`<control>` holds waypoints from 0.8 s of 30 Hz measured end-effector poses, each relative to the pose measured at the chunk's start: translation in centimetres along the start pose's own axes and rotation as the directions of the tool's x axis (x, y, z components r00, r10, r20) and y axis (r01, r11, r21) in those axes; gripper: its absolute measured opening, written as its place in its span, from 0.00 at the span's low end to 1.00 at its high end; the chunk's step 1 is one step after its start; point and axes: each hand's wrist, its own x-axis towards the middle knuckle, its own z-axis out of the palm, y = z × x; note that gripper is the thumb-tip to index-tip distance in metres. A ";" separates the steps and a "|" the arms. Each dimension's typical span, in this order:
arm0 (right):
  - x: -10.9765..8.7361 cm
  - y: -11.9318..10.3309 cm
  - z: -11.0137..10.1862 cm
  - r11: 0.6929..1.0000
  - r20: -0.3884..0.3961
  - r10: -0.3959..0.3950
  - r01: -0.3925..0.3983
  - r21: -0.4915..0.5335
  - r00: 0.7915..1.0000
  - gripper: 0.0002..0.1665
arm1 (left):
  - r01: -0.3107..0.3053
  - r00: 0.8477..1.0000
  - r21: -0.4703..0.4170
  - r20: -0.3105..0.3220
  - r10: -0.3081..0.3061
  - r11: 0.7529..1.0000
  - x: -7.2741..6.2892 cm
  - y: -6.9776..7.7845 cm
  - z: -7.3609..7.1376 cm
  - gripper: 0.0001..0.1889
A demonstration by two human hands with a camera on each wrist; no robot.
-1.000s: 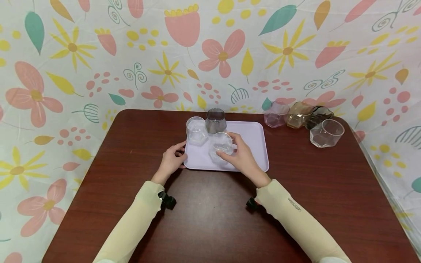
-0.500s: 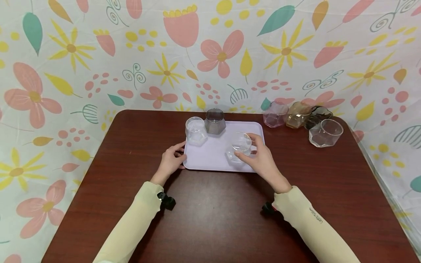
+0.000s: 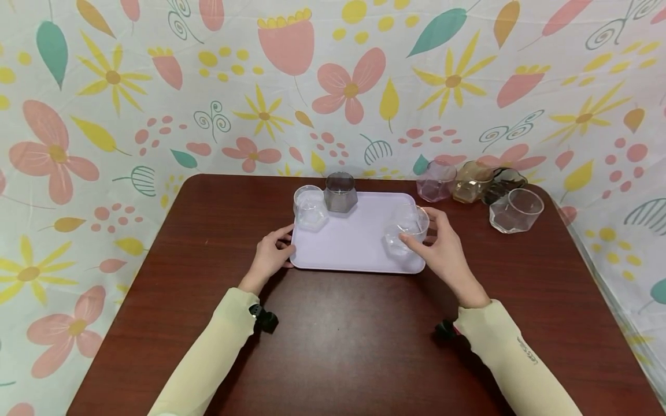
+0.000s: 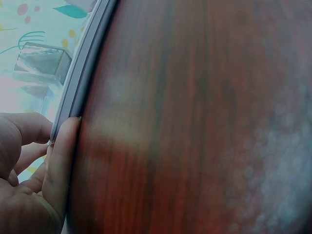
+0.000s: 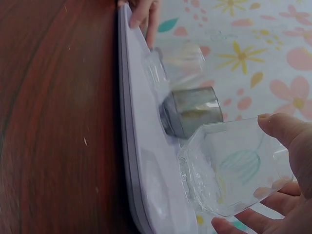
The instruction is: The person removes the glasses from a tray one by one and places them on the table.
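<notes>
My right hand (image 3: 442, 248) holds a clear drinking glass (image 3: 406, 228) with a faceted base, thumb on the near side and fingers round the far side. The glass is upright, close over the right part of a pale lilac tray (image 3: 354, 242). In the right wrist view, the held glass (image 5: 229, 165) shows its angular base near the tray surface. At the tray's left edge my left hand (image 3: 270, 251) grips the rim between thumb and fingers. Another clear glass (image 3: 310, 208) stands at the tray's back left, next to a smoky grey glass (image 3: 340, 192).
Beyond the tray, at the table's back right, stand a pink glass (image 3: 436, 182), an amber glass (image 3: 472, 182), a dark glass (image 3: 502, 185) and a clear glass (image 3: 516, 211). A flower-patterned cloth (image 3: 208, 86) hangs behind the brown wooden table (image 3: 333, 346).
My right hand has moved the clear glass rightward, from the tray's middle front to its right side. My left hand has stayed at the tray's left edge.
</notes>
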 end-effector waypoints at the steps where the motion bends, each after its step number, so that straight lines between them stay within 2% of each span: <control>1: 0.0 0.2 -0.3 1.000 -0.009 0.001 -0.001 -0.003 1.000 0.44 | -0.001 1.000 -0.001 -0.001 0.001 1.000 0.0 0.0 0.0 0.31; 8: 0.2 1.5 -2.5 0.999 -0.084 0.029 -0.031 -0.029 0.996 0.44 | -0.005 1.000 0.002 -0.003 0.005 1.000 -0.1 0.1 0.0 0.31; 16: 0.7 2.8 -5.4 0.992 -0.175 0.082 -0.097 -0.082 0.981 0.46 | 0.001 1.000 0.003 -0.006 -0.001 1.000 -0.2 0.2 0.0 0.31; 24: 1.0 4.7 -7.3 0.981 -0.211 0.137 -0.162 -0.105 0.968 0.46 | -0.007 1.000 0.001 -0.004 0.007 1.000 -0.1 0.2 0.0 0.31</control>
